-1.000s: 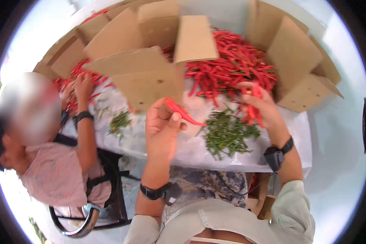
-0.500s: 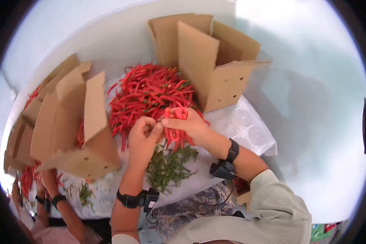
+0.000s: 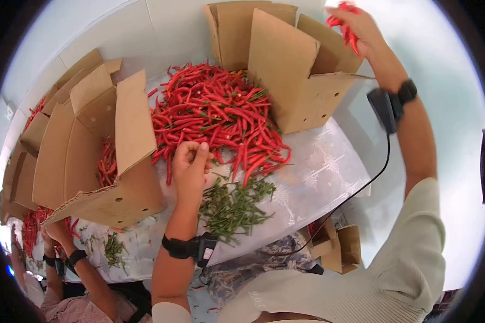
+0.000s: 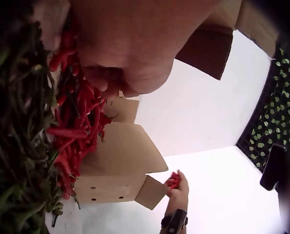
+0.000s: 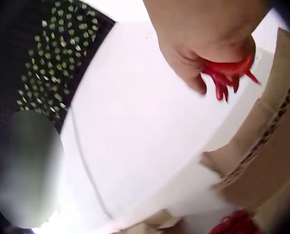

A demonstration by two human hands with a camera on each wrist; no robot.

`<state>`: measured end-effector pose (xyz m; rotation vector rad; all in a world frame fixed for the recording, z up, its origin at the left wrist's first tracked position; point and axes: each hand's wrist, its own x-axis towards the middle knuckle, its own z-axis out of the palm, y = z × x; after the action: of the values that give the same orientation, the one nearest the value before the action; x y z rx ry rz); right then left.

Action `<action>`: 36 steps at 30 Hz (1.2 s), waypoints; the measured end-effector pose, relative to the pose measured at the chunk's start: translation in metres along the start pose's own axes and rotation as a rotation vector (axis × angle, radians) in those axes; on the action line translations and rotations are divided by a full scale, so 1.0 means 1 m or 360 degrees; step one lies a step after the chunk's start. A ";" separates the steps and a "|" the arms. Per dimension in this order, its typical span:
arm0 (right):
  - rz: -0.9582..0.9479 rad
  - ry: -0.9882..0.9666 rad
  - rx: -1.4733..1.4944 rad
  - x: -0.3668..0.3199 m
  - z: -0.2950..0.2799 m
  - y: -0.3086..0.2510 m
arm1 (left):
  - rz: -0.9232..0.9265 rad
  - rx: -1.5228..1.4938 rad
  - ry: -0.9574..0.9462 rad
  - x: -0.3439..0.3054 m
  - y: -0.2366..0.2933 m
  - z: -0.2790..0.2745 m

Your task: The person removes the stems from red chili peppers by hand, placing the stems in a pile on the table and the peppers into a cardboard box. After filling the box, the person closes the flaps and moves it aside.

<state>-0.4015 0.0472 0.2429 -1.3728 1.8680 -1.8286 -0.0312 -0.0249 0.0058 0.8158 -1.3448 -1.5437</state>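
My right hand (image 3: 361, 29) is raised beside the open top of the right-hand cardboard box (image 3: 307, 102), gripping several red chillies (image 3: 350, 37); in the right wrist view the chillies (image 5: 228, 73) stick out below the curled fingers. My left hand (image 3: 189, 171) hovers at the front edge of the heap of red chillies (image 3: 215, 107), fingers curled. No chilli shows plainly in it. Just right of that hand lies a pile of green stems (image 3: 234, 210). The left wrist view shows the left hand (image 4: 130, 53) above the heap, its fingertips partly hidden.
To the left stands another open box (image 3: 113, 199) with red chillies inside, and more boxes beyond it. Another person's hands (image 3: 56, 234) are among chillies at the far left. A white patterned cloth (image 3: 318, 167) covers the table. A small box (image 3: 342, 250) sits below its edge.
My right hand has left the left hand and moved up and right to the box, carrying its chillies. The left hand has stayed near the heap. The view has swung right since the first frame.
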 end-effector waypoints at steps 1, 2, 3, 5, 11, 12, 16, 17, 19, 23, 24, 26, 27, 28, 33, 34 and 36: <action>0.0144 -0.0155 -0.0073 -0.004 0.006 0.004 | -0.0004 -0.0019 -0.0004 0.000 0.000 -0.002; 0.0290 -0.0314 -0.0150 -0.008 0.010 0.008 | -0.0013 -0.0044 -0.0008 -0.001 -0.001 -0.003; 0.0434 -0.0481 -0.0231 -0.020 0.021 0.000 | -0.0034 -0.0020 0.0012 -0.005 0.002 -0.005; -0.0341 -0.0051 -0.0674 -0.025 0.027 -0.001 | -0.0002 0.0038 0.0050 -0.008 -0.001 -0.013; -0.0779 -0.0023 -0.0439 -0.164 0.122 -0.025 | 0.0345 0.0206 -0.0061 -0.006 -0.017 -0.011; -0.0777 -0.0354 -0.0477 -0.175 0.140 -0.010 | 0.0394 0.0257 -0.0093 -0.007 -0.020 -0.011; -0.0962 -0.0267 -0.0746 -0.167 0.188 0.078 | 0.0168 0.0102 -0.0152 -0.020 -0.004 -0.007; -0.0956 -0.0157 -0.0888 -0.161 0.194 0.092 | 0.0200 0.0111 -0.0189 -0.017 -0.008 -0.010; -0.0849 -0.0232 -0.1119 -0.155 0.198 0.111 | 0.0269 0.0194 -0.0191 -0.016 -0.007 -0.008; -0.0794 -0.0312 -0.1117 -0.154 0.194 0.119 | 0.0450 0.0466 -0.0153 -0.016 -0.006 -0.009; -0.0782 -0.0330 -0.1040 -0.154 0.192 0.117 | 0.0466 0.0451 -0.0154 -0.016 -0.004 -0.010; -0.0586 -0.0226 -0.0755 -0.159 0.188 0.105 | 0.0645 0.0594 -0.0154 -0.015 -0.006 -0.014; -0.0473 -0.0163 -0.0614 -0.162 0.186 0.101 | 0.0812 0.0746 -0.0159 -0.011 -0.008 -0.017; -0.0521 -0.0173 -0.0601 -0.166 0.183 0.101 | 0.0977 0.0894 -0.0173 -0.010 -0.010 -0.019; -0.0270 -0.0653 -0.1034 -0.185 0.169 0.088 | 0.0759 0.0797 -0.0107 -0.018 -0.008 -0.011; -0.0141 -0.0811 -0.1177 -0.187 0.169 0.082 | 0.0732 0.0793 -0.0087 -0.019 -0.007 -0.011; -0.0077 -0.0901 -0.1207 -0.188 0.173 0.081 | 0.0743 0.0773 -0.0046 -0.020 -0.004 -0.006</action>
<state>-0.2156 0.0439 0.0492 -1.8899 2.2510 -0.5852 -0.0185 -0.0085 -0.0006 0.6961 -1.8142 -0.8798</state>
